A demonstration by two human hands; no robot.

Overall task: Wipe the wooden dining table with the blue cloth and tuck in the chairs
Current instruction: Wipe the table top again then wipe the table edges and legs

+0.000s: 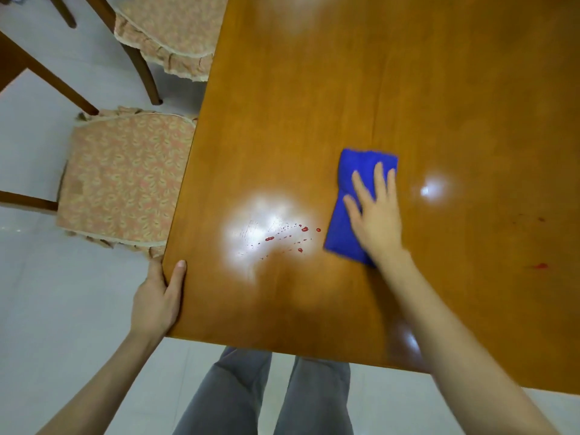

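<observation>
Right hand [375,215] is pressing flat, fingers straight, on the blue cloth [348,215] mid-worktop [314,105]; left hand [160,296] is gripping the corner. Advice: sweep left through the red droplets [292,237], keeping pressure even.

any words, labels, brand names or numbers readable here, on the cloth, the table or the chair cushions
None: no text can be read anywhere in the picture.
Blue cloth under the right hand: no tag or print shows.
Wooden table: only red drops and glare.
Chair cushion: a leaf pattern, no lettering.
</observation>
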